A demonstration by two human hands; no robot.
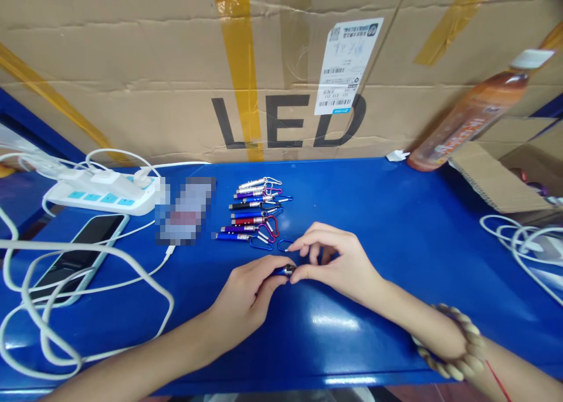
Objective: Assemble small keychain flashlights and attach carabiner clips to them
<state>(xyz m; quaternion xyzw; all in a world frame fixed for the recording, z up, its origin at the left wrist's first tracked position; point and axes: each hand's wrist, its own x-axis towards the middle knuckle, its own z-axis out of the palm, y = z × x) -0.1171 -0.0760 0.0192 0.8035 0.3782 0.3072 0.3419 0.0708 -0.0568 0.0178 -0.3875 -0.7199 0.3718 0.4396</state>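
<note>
My left hand (248, 293) is closed around a small blue keychain flashlight (284, 270), whose metal end pokes out toward the right. My right hand (334, 258) pinches that end with thumb and fingers; its index fingertip touches a blue carabiner clip (284, 245) on the blue table (396, 226). Just beyond the hands lies a row of several small keychain flashlights (253, 211) in silver, blue, black, red and purple, each with a carabiner.
A white power strip (99, 194) with plugs, a phone (77, 252) and looping white cables (88, 308) lie at the left. A big cardboard box marked LED (281, 68) stands behind. A brown bottle (470, 115), another carton (497, 176) and more cables (523, 241) are right.
</note>
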